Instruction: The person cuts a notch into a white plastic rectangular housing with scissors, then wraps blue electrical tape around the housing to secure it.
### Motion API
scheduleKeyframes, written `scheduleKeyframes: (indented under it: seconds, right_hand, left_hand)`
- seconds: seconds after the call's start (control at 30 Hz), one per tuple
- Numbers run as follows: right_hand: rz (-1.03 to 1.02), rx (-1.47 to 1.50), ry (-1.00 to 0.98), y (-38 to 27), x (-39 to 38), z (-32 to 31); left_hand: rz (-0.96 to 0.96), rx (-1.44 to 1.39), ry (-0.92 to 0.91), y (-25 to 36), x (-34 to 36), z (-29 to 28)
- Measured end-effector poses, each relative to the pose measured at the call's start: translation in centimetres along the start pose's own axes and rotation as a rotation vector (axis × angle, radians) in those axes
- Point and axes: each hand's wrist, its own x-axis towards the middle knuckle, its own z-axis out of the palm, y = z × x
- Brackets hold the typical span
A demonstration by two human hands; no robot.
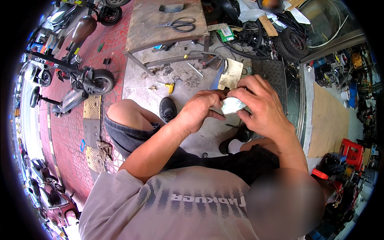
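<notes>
A small pale, whitish flat piece point(233, 106) with a shiny, smudged face is held up between my two hands; its exact kind I cannot make out. My left hand point(200, 109) is closed on its left edge, thumb below and fingers above. Over its top and right edge, the fingers of my right hand point(262, 105) are curled and closed. Just beyond my fingertips shows a cream-coloured flat sheet point(233, 73) with a dark spot, and whether it touches my hands I cannot tell.
Ahead stands a worn low table point(166, 34) with black-handled scissors point(185, 25) on it. A yellow-handled tool point(171, 88) lies on the floor. Parts and loose tyres point(294, 44) are heaped at the far right. An electric scooter point(80, 90) stands at left, a red stool point(353, 154) at right.
</notes>
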Motion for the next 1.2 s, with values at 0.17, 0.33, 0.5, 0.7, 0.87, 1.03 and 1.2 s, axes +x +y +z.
scheduleKeyframes:
  seconds: [0.17,0.33,0.5,0.7,0.87,1.03,1.2]
  right_hand:
    - [-0.040,-0.044,-0.030,-0.5,0.0,0.4]
    - [-0.035,-0.058,-0.022,-0.6,0.1,0.5]
    - [-0.032,-0.046,-0.017,-0.5,0.2,0.5]
    - [-0.017,-0.010,-0.020,-0.3,0.2,0.6]
    - [-0.011,-0.005,-0.017,-0.3,0.2,0.6]
    - [-0.009,-0.012,-0.021,-0.4,0.1,0.5]
    - [-0.011,-0.012,-0.020,-0.3,0.2,0.6]
  left_hand:
    - [-0.069,-0.034,0.041,0.1,0.0,0.1]
    - [-0.007,-0.030,0.046,-0.6,0.2,-0.2]
    - [0.020,-0.046,0.046,-0.7,0.2,-0.3]
    - [0.041,-0.048,0.026,-0.9,0.3,-0.5]
    - [0.048,-0.046,0.010,-1.2,0.5,-1.0]
    - [0.017,-0.093,0.062,-0.4,0.2,0.3]
    - [0.039,-0.070,0.078,-0.6,0.2,0.2]
